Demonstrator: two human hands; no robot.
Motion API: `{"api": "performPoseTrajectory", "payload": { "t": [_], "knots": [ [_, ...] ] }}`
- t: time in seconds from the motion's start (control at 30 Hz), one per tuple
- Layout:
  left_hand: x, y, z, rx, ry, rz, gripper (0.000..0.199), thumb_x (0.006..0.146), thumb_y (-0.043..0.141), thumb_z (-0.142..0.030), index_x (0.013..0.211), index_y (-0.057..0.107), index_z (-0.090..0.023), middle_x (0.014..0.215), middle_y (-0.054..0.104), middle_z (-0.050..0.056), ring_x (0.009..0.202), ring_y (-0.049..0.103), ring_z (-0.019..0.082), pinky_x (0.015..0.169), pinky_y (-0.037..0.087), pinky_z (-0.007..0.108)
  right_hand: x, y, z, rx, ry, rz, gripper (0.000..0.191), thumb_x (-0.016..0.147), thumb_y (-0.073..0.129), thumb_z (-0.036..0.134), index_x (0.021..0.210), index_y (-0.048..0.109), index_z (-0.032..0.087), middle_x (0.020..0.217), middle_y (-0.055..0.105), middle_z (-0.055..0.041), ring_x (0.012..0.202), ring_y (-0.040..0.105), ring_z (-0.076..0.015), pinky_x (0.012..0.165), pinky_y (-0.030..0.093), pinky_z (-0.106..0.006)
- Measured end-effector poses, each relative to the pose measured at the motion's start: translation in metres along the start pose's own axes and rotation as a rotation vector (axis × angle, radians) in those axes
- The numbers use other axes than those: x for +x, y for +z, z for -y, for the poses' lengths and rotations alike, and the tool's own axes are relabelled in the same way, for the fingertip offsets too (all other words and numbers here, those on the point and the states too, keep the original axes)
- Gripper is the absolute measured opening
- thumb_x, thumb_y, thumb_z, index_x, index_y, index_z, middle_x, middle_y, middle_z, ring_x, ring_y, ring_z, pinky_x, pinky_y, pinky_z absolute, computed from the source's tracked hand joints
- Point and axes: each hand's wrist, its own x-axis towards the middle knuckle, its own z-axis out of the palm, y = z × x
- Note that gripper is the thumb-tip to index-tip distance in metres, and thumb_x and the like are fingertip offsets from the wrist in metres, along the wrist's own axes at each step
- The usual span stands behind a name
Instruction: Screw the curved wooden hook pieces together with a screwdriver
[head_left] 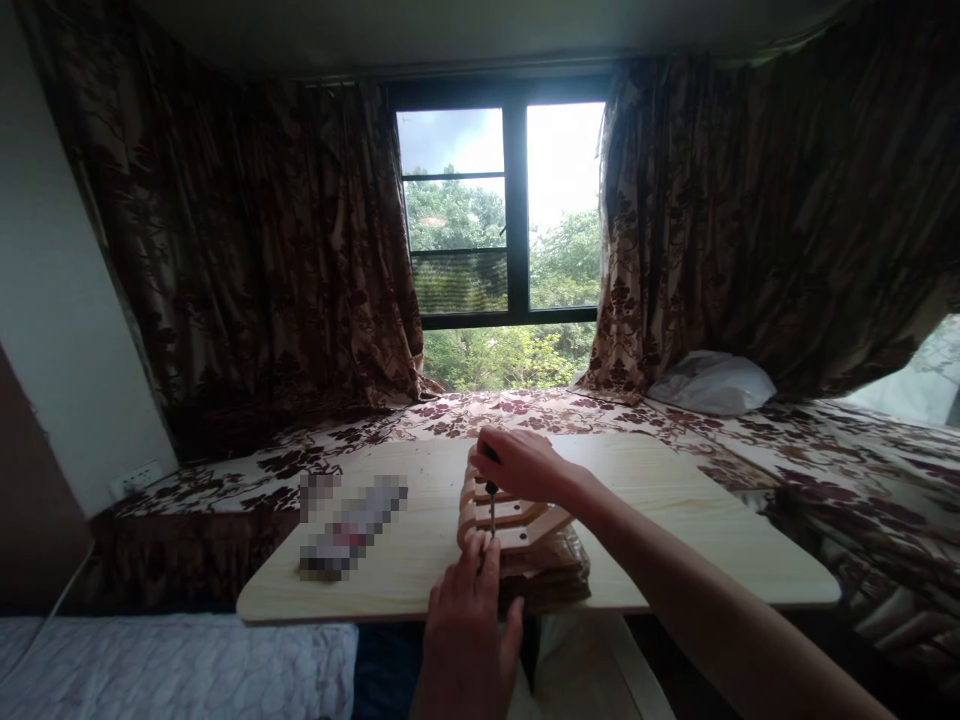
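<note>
My right hand (517,462) is closed around the dark handle of a screwdriver (493,508), whose shaft points straight down. Its tip meets the near left part of a pale wooden slatted piece (517,538), which has dark round holes or screw heads in its slats. Fingertips of my left hand (471,610) are pressed close together at the screwdriver's tip; whatever they pinch is too small to make out. Under the wooden piece lies a brown wrapped block (559,572), near the table's front edge. My right hand hides the far end of the slats.
The pale wood-grain table (360,590) has rounded corners. A blurred-out object (352,530) lies on its left side. Behind are a flower-patterned cover (517,410), a white plastic bag (712,382), curtains and a window. A quilted white mattress (180,665) is at lower left.
</note>
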Motion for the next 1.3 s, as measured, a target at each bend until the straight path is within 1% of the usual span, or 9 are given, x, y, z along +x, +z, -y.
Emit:
{"api": "performPoseTrajectory", "payload": {
  "t": [0.1, 0.2, 0.3, 0.47, 0.63, 0.8, 0.93, 1.1, 1.3],
  "knots": [
    [-0.002, 0.002, 0.001, -0.004, -0.014, 0.014, 0.052, 0.078, 0.054, -0.023, 0.129, 0.047, -0.014, 0.126, 0.06, 0.013, 0.102, 0.062, 0.027, 0.08, 0.052, 0.038, 0.006, 0.01, -0.005, -0.021, 0.095, -0.017, 0.028, 0.092, 0.053, 0.036, 0.11, 0.058, 0.015, 0.104, 0.062, -0.0065, 0.087, 0.061, -0.0177, 0.075, 0.051, -0.038],
    [-0.004, 0.005, 0.003, -0.022, -0.019, 0.06, 0.054, 0.079, 0.054, -0.023, 0.133, 0.044, -0.016, 0.131, 0.057, 0.012, 0.106, 0.061, 0.026, 0.083, 0.051, 0.037, 0.008, 0.011, -0.011, -0.025, 0.128, -0.017, 0.028, 0.092, 0.053, 0.035, 0.109, 0.059, 0.015, 0.105, 0.062, -0.0066, 0.087, 0.061, -0.0176, 0.075, 0.051, -0.038],
    [-0.005, 0.006, 0.004, -0.048, -0.024, 0.107, 0.058, 0.081, 0.053, -0.024, 0.137, 0.038, -0.018, 0.137, 0.051, 0.012, 0.109, 0.059, 0.026, 0.085, 0.05, 0.037, 0.002, 0.002, -0.011, -0.009, 0.067, 0.002, 0.028, 0.092, 0.052, 0.038, 0.106, 0.059, 0.015, 0.099, 0.062, -0.0053, 0.082, 0.061, -0.0161, 0.072, 0.051, -0.036],
    [-0.002, 0.002, 0.002, -0.082, -0.043, 0.149, 0.061, 0.082, 0.055, -0.026, 0.14, 0.036, -0.018, 0.139, 0.048, 0.012, 0.108, 0.058, 0.027, 0.086, 0.05, 0.038, -0.007, -0.009, 0.003, 0.015, -0.062, 0.009, 0.026, 0.093, 0.05, 0.037, 0.103, 0.06, 0.015, 0.091, 0.062, -0.0033, 0.077, 0.06, -0.015, 0.071, 0.05, -0.035],
    [0.001, 0.001, 0.001, -0.088, -0.063, 0.198, 0.06, 0.082, 0.053, -0.023, 0.139, 0.037, -0.018, 0.141, 0.047, 0.011, 0.107, 0.058, 0.026, 0.086, 0.049, 0.039, 0.0, 0.003, 0.007, -0.006, 0.008, -0.026, 0.028, 0.092, 0.051, 0.037, 0.108, 0.058, 0.015, 0.097, 0.062, -0.005, 0.081, 0.061, -0.0162, 0.072, 0.051, -0.036],
    [0.0, 0.004, 0.004, -0.098, -0.045, 0.173, 0.059, 0.082, 0.054, -0.023, 0.139, 0.038, -0.018, 0.14, 0.048, 0.011, 0.107, 0.059, 0.026, 0.086, 0.049, 0.039, 0.008, 0.013, 0.0, -0.017, 0.093, -0.036, 0.029, 0.092, 0.052, 0.037, 0.11, 0.058, 0.015, 0.101, 0.062, -0.006, 0.083, 0.061, -0.0167, 0.072, 0.052, -0.036],
    [0.001, 0.005, 0.005, -0.099, -0.037, 0.163, 0.06, 0.081, 0.054, -0.023, 0.139, 0.038, -0.02, 0.139, 0.049, 0.01, 0.105, 0.06, 0.026, 0.084, 0.05, 0.039, 0.004, 0.004, 0.0, -0.008, 0.032, -0.002, 0.029, 0.092, 0.052, 0.038, 0.109, 0.058, 0.015, 0.099, 0.062, -0.0054, 0.081, 0.061, -0.016, 0.071, 0.051, -0.036],
    [0.002, 0.005, 0.003, -0.101, -0.04, 0.165, 0.059, 0.083, 0.054, -0.024, 0.139, 0.039, -0.02, 0.139, 0.05, 0.01, 0.104, 0.06, 0.025, 0.085, 0.05, 0.038, -0.003, -0.007, 0.008, -0.008, -0.07, 0.028, 0.027, 0.091, 0.052, 0.036, 0.108, 0.058, 0.016, 0.097, 0.062, -0.0045, 0.081, 0.06, -0.016, 0.073, 0.05, -0.036],
    [0.002, 0.002, 0.001, -0.076, -0.051, 0.199, 0.057, 0.082, 0.054, -0.024, 0.137, 0.041, -0.017, 0.137, 0.052, 0.011, 0.103, 0.06, 0.026, 0.085, 0.049, 0.039, -0.002, 0.003, 0.016, -0.028, -0.007, -0.018, 0.029, 0.092, 0.052, 0.037, 0.111, 0.057, 0.015, 0.099, 0.062, -0.0053, 0.083, 0.061, -0.0168, 0.074, 0.051, -0.037]
  ]
}}
